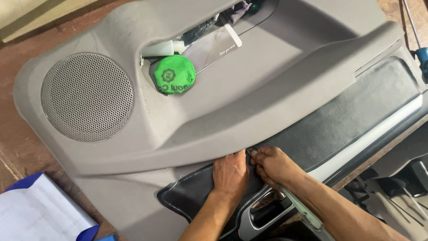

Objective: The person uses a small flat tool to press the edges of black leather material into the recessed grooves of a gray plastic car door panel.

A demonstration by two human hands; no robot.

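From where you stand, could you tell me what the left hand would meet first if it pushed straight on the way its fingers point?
Most likely the grey armrest ridge of the door panel: the left hand lies on the dark insert with fingertips already at the ridge's lower edge.

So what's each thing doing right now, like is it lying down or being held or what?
Grey car door panel: lying flat, inner face up.
Dark insert: set into the panel, edge being worked.
Left hand: pressing flat on the insert.
Right hand: gripping a thin tool at the seam.
Green pouch: tucked in the door pocket.
Speaker grille: fixed in place.
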